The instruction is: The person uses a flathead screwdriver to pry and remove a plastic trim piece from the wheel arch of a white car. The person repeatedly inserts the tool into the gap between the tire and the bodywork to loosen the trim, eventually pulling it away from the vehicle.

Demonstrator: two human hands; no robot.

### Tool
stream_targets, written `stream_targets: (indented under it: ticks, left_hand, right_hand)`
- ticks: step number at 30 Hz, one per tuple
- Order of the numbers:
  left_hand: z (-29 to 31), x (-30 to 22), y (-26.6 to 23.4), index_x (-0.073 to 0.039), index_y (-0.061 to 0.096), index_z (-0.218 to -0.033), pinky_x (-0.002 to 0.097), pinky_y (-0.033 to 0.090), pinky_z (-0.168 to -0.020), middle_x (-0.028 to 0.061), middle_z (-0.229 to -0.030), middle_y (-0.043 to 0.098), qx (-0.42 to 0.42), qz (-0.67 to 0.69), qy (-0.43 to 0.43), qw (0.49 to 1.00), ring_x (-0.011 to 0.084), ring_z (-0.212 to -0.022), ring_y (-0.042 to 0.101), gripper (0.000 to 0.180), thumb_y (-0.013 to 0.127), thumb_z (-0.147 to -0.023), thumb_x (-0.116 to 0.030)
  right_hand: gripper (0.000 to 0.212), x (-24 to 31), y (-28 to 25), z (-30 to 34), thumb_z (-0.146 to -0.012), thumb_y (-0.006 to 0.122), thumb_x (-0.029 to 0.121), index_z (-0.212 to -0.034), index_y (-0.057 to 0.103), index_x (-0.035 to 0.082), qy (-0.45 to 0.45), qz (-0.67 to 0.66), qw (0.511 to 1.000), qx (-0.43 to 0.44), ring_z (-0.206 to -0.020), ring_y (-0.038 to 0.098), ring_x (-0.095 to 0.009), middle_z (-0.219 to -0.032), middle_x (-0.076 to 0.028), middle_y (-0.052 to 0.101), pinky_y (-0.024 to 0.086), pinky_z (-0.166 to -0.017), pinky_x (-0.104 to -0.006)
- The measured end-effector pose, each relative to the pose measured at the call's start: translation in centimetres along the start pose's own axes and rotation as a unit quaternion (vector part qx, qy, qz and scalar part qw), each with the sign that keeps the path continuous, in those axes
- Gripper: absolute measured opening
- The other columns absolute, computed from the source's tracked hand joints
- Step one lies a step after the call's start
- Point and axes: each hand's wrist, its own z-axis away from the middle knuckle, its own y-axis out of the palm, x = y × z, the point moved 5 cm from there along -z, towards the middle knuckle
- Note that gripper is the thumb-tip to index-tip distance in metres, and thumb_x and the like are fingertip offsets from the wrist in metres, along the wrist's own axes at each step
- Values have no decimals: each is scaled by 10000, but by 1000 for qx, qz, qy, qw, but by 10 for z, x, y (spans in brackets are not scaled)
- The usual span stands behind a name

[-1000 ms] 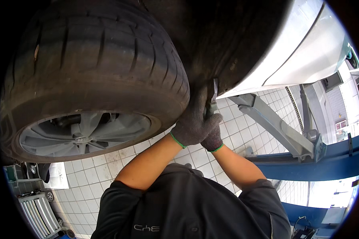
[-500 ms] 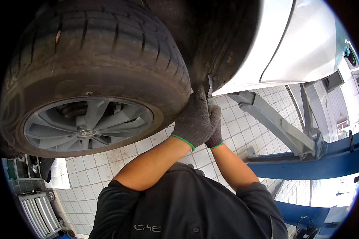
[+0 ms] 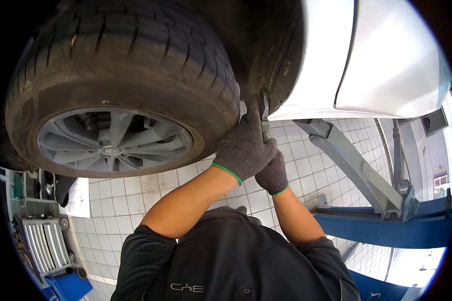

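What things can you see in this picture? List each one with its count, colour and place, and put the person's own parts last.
tyre: one, black, upper left, on the raised car
wheel rim: one, grey spoked alloy, inside the tyre
car body panel: one, white, upper right
lift arm: one, grey, slanting under the car at right
lift beam: one, blue, lower right
floor tiles: many, white, behind the arms
tool cart: one, grey drawers, lower left
hand tool: one, grey metal, gripped at the wheel arch edge; kind unclear
shirt: one, black, bottom centre
left hand: one, dark grey glove with green cuff, around the tool
right hand: one, same glove, just below the left
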Motion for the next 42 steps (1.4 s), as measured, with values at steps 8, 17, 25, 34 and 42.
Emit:
stream_targets:
  ticks: [8,17,25,34,42]
  left_hand:
    - [-2,-3,-7,10,352,-1409,486,559,-869,250,-1144,625,87,32,-53,994,414,-996,670,727,684,-838,-295]
    - [-7,1,-5,25,495,-1221,492,545,-808,246,-1046,638,-41,55,30,997,401,-927,670,524,704,-823,-246]
    - [-2,7,-5,58,512,-1140,489,535,-797,263,-998,629,-16,32,68,997,425,-900,655,525,759,-781,-234]
    - [-3,5,-12,75,423,-1219,492,542,-779,296,-957,645,49,73,69,994,437,-860,671,664,772,-780,-282]
    - [-7,5,1,78,441,-1196,488,536,-703,282,-883,648,-33,11,126,991,421,-785,672,562,706,-816,-240]
  right_hand:
    - [358,9,-13,8,-948,653,173,-1195,518,-48,4,-90,996,6,-947,683,-417,-993,-218,703,533,-793,-439]
    - [413,-24,21,-1,-929,680,186,-1238,513,-31,-35,-49,995,-74,-1035,668,-389,-1070,-218,689,517,-865,-451]
    - [359,5,-3,9,-979,612,152,-1262,504,-40,129,-71,989,-29,-1102,678,-327,-1150,-200,698,513,-925,-391]
    - [405,-7,14,20,-1044,520,92,-1417,410,-22,138,-407,903,2,-1280,555,-238,-1435,-144,547,455,-1064,-375]
    - [359,-9,14,6,-1071,469,142,-1428,446,109,11,-63,997,48,-1302,523,-214,-1421,-77,547,455,-1070,-370]
